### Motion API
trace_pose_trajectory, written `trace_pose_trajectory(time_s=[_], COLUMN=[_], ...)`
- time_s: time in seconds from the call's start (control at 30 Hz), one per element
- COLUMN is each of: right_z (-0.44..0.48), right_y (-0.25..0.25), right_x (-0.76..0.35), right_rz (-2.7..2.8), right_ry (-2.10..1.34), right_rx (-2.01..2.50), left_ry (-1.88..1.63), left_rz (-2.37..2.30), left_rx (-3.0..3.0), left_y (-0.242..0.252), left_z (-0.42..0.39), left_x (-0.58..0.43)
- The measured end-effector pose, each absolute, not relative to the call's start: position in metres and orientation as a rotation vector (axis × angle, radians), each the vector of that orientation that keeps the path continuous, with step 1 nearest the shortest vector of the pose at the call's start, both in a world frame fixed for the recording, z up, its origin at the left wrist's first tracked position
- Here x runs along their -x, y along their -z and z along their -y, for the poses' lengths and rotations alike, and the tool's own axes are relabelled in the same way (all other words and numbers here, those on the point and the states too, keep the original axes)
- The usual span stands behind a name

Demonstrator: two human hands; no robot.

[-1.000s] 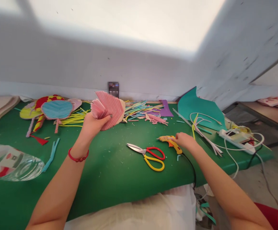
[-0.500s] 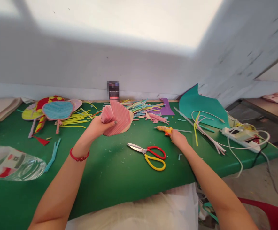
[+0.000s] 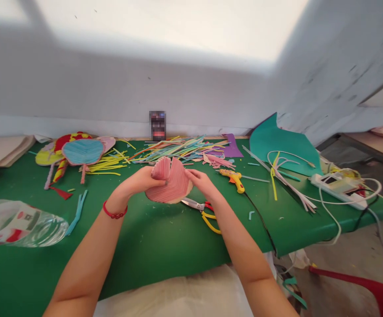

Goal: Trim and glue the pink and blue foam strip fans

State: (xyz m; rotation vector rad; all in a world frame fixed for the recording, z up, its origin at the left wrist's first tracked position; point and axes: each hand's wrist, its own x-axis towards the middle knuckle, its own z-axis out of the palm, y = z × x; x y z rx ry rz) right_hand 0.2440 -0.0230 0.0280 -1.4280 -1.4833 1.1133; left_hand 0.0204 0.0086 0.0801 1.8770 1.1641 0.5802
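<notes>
A pink ribbed round piece [image 3: 174,185] with a slit in its upper edge is held above the table. My left hand [image 3: 144,180] grips its left side, thumb across the front and the other fingers mostly hidden behind. At its right edge, my right hand [image 3: 200,179] pinches the rim between thumb and fingers. Scissors [image 3: 194,204] with one red and one yellow handle lie below, partly covered by the piece and my right arm. The yellow glue gun [image 3: 233,179] rests on the table to the right of my right hand.
Behind are loose coloured strips [image 3: 178,149]. Finished-looking flat shapes on sticks [image 3: 82,152] lie at left, above a clear plastic bottle [image 3: 42,224]. A teal sheet [image 3: 284,145], white cords and a power strip [image 3: 340,191] occupy the right of the green table [image 3: 165,246].
My right hand has let go of the glue gun, which now lies on the table, and has moved left onto the pink piece. The piece has come lower and slightly right.
</notes>
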Motion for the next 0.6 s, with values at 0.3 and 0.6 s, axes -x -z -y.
trace_pose_trajectory(time_s=[0.3,0.6], right_z=[0.022,0.017], right_y=[0.002,0.013], right_x=[-0.22,-0.223], right_rz=[0.996,1.071], right_ry=[-1.215,-1.012], right_rx=[1.118,1.013], left_ry=[-0.727,-0.832], left_rz=[-1.226,-1.336], left_rx=[-1.915,-1.95], left_y=[-0.072,-0.065], left_z=[-0.021,-0.024], left_x=[-0.017,-0.023])
